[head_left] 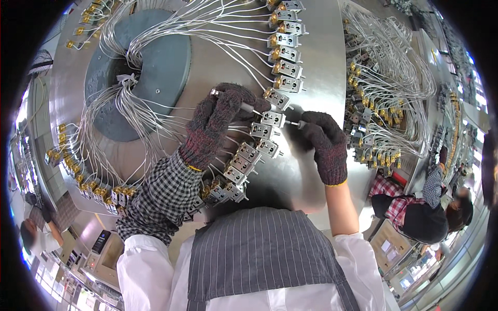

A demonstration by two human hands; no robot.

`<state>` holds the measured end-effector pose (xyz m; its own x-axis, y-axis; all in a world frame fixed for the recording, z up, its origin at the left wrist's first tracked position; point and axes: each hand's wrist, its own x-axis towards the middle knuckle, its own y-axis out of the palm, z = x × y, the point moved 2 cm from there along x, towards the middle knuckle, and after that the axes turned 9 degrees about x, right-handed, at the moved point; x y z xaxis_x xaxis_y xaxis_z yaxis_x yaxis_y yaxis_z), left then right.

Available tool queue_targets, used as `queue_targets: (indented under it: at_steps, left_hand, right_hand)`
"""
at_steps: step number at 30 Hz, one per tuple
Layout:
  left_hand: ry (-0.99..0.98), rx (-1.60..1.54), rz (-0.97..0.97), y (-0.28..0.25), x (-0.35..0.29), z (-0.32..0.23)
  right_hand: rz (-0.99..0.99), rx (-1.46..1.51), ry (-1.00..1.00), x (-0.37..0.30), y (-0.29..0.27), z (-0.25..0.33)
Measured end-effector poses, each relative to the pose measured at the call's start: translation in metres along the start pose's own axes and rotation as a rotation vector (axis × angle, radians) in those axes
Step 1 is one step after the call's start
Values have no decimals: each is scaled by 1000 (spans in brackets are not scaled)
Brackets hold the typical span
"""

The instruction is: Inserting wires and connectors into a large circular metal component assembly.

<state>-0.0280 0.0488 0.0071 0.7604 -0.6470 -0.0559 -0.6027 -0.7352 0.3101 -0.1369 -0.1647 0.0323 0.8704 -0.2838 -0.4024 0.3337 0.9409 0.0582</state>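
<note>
Block (silvery, holed) gleams as left hand pinches a tool, right hand a shaft.

On the worktop, the ring lies ahead and to the left, with wires running out from its middle to the units, which line the right side and curve back along the near edge toward the left. One unit lies between the hands, the left hand to its left and the right hand to its right. Right of the worktop lies a heap of wired parts.
</note>
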Motion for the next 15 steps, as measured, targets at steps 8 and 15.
queue_targets:
  at_steps: [8, 15]
  left_hand:
    - [-83, -46, -118, 3, -3, 2]
    - [-6, -66, -78, 2, -3, 4]
  right_hand:
    - [-139, 59, -34, -3, 7, -8]
    - [-193, 31, -91, -6, 16, -7]
